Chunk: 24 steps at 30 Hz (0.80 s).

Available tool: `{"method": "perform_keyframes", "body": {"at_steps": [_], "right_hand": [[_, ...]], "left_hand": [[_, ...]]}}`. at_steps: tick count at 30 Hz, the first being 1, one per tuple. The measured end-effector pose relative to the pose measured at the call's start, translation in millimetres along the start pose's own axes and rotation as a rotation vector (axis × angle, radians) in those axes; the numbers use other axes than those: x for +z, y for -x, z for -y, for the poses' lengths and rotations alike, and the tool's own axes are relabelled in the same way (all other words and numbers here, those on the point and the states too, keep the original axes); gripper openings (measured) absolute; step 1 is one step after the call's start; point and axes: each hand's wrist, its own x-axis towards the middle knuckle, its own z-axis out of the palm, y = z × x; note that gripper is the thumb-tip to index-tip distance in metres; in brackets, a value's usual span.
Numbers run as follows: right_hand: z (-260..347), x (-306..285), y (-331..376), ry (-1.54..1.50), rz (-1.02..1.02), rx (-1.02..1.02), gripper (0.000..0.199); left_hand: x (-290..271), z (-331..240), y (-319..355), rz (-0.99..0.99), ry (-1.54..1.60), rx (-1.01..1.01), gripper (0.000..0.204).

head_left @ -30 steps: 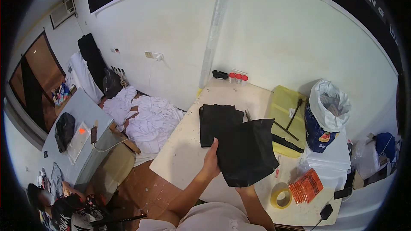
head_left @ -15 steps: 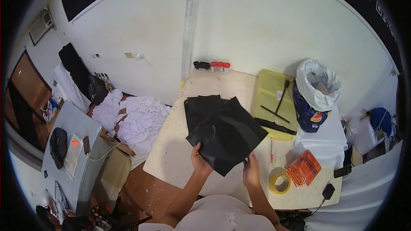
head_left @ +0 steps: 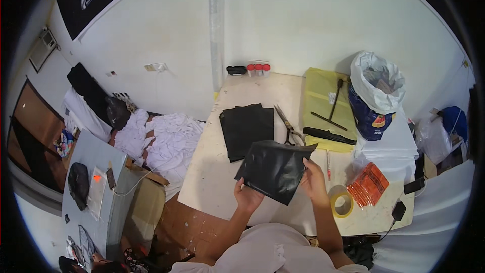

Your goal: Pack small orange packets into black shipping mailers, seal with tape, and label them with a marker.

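A glossy black plastic sheet point(head_left: 273, 172) is held low over the near part of the table. My left hand point(head_left: 248, 198) grips its lower left edge, and my right hand point(head_left: 314, 178) pinches its right side. The sheet's far edge curls upward toward the right. Beyond it, a stack of similar black sheets point(head_left: 247, 130) lies flat, partly overlapped in view by the held one. Right of that stack, scissors point(head_left: 286, 124) rest with their blades pointing away from me and their handles close to the held sheet.
A yellow package point(head_left: 317, 101) bears a dark T-shaped rod point(head_left: 334, 107) and a black roll point(head_left: 329, 136). Behind the white packages point(head_left: 391, 146) stands a filled sack point(head_left: 376, 83). Orange packets point(head_left: 368, 184), yellow tape point(head_left: 342, 205) and a charger point(head_left: 399, 211) lie at right. White cloth point(head_left: 174, 134) heaps at left.
The held sheet has come nearer to me and tilted, uncovering more of the stack and the scissors. My right hand has shifted up along its side. The view has shifted slightly.
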Motion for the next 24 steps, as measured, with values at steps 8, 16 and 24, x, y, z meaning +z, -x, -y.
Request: {"method": "perform_keyframes", "body": {"at_steps": [8,16,24], "right_hand": [[-18.7,-32.6,-15.5,0.381,-0.025,0.216,0.029],[-21.5,-98.1,-43.5,0.832,0.115,0.253,0.033],[-30.7,-112.2,-57.8,0.591,-0.015,-0.033,0.049]], "left_hand": [[-88.1,-38.0,38.0,0.243,-0.072,-0.329,0.063],[-91.5,-55.9,35.7,-0.058,-0.517,-0.539,0.061],[-59.0,-64.2,-33.4,-0.183,-1.381,-0.605,0.042]]}}
